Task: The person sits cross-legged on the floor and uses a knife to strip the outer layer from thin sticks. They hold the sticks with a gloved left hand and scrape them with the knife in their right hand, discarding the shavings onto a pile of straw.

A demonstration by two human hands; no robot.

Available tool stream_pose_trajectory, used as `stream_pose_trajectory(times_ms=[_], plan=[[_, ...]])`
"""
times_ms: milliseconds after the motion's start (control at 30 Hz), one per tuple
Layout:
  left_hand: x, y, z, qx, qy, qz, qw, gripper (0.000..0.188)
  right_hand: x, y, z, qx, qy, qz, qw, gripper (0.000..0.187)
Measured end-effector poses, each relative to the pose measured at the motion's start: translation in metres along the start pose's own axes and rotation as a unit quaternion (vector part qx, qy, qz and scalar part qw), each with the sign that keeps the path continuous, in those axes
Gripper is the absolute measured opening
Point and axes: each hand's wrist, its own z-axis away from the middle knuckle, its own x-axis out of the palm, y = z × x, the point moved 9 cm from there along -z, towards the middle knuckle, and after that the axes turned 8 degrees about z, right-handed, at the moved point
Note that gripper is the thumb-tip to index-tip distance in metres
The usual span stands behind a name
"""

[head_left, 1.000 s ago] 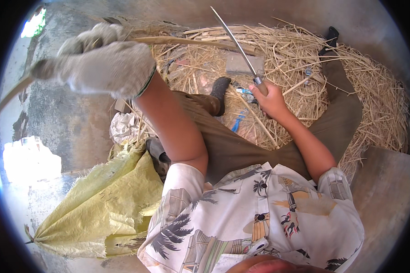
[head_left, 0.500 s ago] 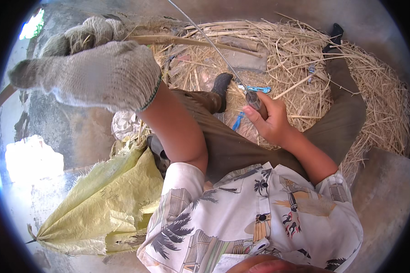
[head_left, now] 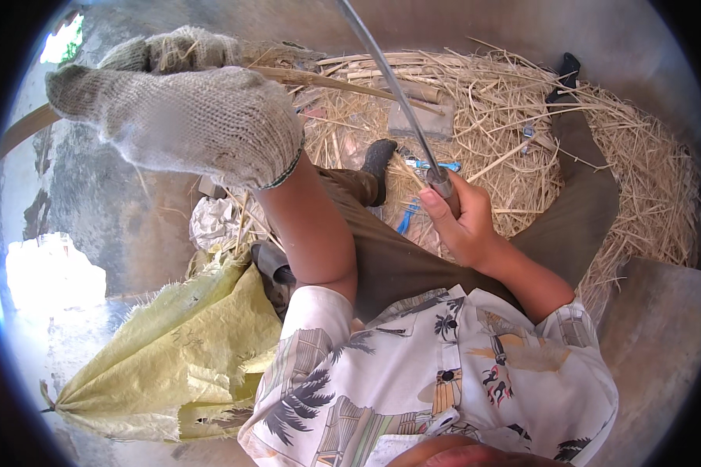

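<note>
A thick knitted glove covers my left hand (head_left: pixel 187 117), raised at the upper left with its fingers wrapped round a bamboo strip (head_left: pixel 327 81). The strip runs crosswise, one end sticking out past the glove toward the left rim, the other reaching right over the shavings. In my bare right hand (head_left: pixel 471 226) is the wooden handle of a long, narrow knife (head_left: pixel 395 87), thumb lying along the handle. Its blade points up and away, the tip cut off by the top of the picture. The blade stands to the right of the glove, apart from it.
Pale shavings (head_left: pixel 506 156) cover much of the floor around my outstretched legs. Among them lie a flat block (head_left: pixel 420 121) and blue plastic pieces (head_left: pixel 407 218). A yellow woven sack (head_left: pixel 156 350) is at my left, a grey board (head_left: pixel 658 327) at my right.
My left hand has shifted right with the bamboo strip. The knife blade has tilted, now showing wider and farther right at the top, while my right hand has moved only slightly.
</note>
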Motion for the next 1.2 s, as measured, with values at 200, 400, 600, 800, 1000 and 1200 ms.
stream_pose_trajectory(times_ms=[200,400,600,800,1000,1200], plan=[[-0.014,-0.001,0.007,0.106,0.171,0.061,0.978,0.039,0.007,-0.024,0.012,0.151,-0.084,-0.120,0.978,0.035],[-0.008,0.012,0.009,0.179,0.203,-0.139,0.953,0.039,-0.011,-0.045,0.034,0.216,-0.073,-0.120,0.966,0.034],[0.019,0.018,0.021,0.263,0.411,-0.406,0.773,0.043,-0.012,-0.038,0.063,0.181,-0.068,-0.068,0.979,0.037],[0.036,0.024,0.017,0.271,0.457,-0.441,0.723,0.047,-0.011,-0.045,0.087,0.211,-0.044,-0.047,0.975,0.037],[0.036,0.029,0.021,0.296,0.453,-0.441,0.717,0.046,-0.013,-0.047,0.091,0.079,-0.008,0.079,0.994,0.037],[0.001,0.024,0.033,0.261,0.498,-0.364,0.742,0.048,-0.015,-0.045,0.100,0.221,0.006,-0.001,0.975,0.039]])
